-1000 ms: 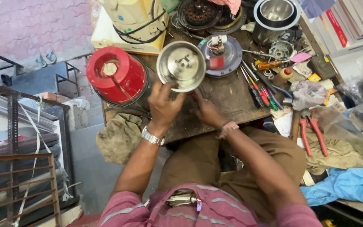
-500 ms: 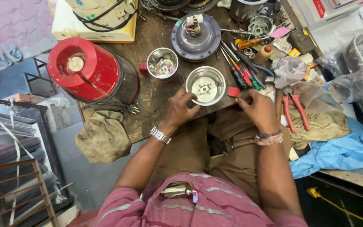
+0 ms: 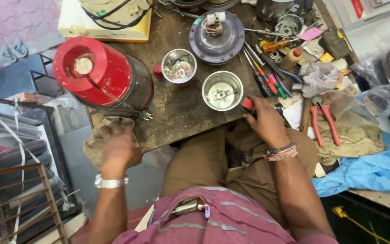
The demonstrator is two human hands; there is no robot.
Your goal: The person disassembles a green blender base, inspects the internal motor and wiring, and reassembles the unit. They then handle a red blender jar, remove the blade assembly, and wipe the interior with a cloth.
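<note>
— The workbench (image 3: 177,113) fills the upper middle of the frame. What's different from a moment ago?

— The left hand (image 3: 119,151) has left the steel jar (image 3: 222,91) and now sits lower left, fingers curled on the brown rag (image 3: 99,135) at the bench edge.

— And the right hand (image 3: 265,121)?

— Right of centre, gripping the jar's red handle (image 3: 247,104) — the jar now stands on the bench, steadied by one hand only.

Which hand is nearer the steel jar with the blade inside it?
Right. The right hand rests just beside the steel jar, by its red handle. The left hand lies far off on the cloth at the table's edge.
</note>
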